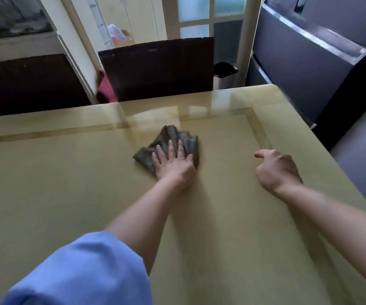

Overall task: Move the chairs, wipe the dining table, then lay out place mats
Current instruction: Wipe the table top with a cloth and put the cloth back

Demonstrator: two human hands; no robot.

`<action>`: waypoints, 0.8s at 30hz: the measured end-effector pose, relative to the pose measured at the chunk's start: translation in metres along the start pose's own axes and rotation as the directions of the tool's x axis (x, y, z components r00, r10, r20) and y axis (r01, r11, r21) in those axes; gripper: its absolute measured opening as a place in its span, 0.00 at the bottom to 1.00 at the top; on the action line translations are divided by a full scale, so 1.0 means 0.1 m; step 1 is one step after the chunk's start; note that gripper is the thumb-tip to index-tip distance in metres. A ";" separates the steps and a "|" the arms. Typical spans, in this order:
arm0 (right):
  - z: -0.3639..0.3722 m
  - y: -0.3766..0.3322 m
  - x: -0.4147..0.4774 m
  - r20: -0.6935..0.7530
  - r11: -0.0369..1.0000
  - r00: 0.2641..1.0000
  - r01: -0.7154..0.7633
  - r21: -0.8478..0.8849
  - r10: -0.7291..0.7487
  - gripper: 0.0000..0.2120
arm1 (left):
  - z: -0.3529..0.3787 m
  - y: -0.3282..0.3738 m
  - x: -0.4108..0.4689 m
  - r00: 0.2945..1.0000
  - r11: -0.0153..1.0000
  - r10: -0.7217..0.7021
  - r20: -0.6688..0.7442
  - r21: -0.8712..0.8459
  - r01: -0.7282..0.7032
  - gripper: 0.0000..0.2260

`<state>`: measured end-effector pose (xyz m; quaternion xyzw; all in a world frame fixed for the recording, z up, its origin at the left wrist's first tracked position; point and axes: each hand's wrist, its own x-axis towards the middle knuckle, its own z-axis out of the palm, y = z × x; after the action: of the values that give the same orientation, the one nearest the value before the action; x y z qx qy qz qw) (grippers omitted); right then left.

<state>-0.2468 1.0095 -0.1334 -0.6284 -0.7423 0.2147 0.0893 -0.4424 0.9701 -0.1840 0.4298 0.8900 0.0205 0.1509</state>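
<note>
our flat left hand [174,165] presses a crumpled dark grey cloth [172,135] mid-frame on the glossy olive table [67,183]; right hand [275,170] loosely curled, empty.

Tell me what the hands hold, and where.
Nothing is gripped. The left hand presses flat on the grey cloth, over its near half; the right hand is empty.

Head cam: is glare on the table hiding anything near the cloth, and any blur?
Head view: glare whitens the table at its far edge, short of the cloth; cloth and left hand read sharp; right hand slightly soft; dark appliance at right streaked by blur.
</note>
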 end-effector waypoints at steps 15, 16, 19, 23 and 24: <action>-0.42 0.81 0.05 -0.032 0.992 0.997 -0.068 0.106 0.071 0.27 | 0.12 0.57 -0.19 0.998 1.000 0.003 0.059 -0.007 -0.002 0.28; -0.47 0.84 0.07 -0.050 0.989 0.995 -0.080 0.127 0.087 0.27 | 0.10 0.57 -0.17 0.996 0.997 -0.072 0.053 -0.011 0.073 0.27; -0.62 1.01 0.12 -0.092 0.977 0.985 -0.128 0.172 0.145 0.26 | 0.20 1.02 -0.25 0.999 1.000 -0.016 0.047 -0.013 0.016 0.27; -0.74 1.29 0.11 -0.077 0.972 0.985 -0.137 0.190 0.154 0.23 | 0.49 1.99 -0.67 0.901 0.910 0.409 0.141 0.011 -0.415 0.26; -0.75 1.32 0.10 -0.082 0.974 0.986 -0.131 0.185 0.148 0.22 | 0.52 2.15 -0.74 0.864 0.876 0.474 0.168 0.013 -0.482 0.26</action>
<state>-0.1009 1.0503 -0.1246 -0.6779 -0.6690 0.2559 0.1653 -0.2210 1.0434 -0.1792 0.6410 0.7410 -0.0016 0.2000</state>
